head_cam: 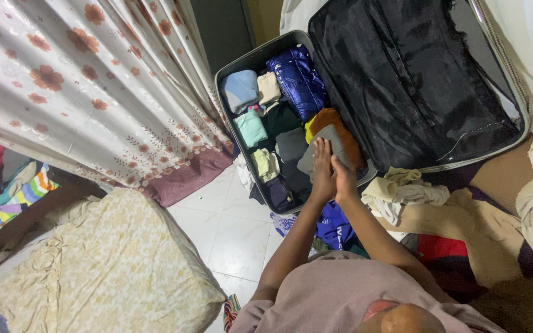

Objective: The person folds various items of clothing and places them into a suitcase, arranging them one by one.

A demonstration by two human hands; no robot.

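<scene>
The suitcase [260,58] lid lining at one o'clock looked like glossy black synthetic cloth. The puffer jacket [297,77] at twelve shone, blue and slick. The grey garment [325,151] under both hands seemed matt knit. Floor tiles [235,228] were smooth, pale.

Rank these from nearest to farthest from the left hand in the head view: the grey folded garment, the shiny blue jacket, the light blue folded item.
1. Grey folded garment: under the left hand, in the suitcase.
2. Shiny blue jacket: farther up the suitcase.
3. Light blue folded item: far upper-left corner.

No packages, labels, signs or screens show here.
</scene>
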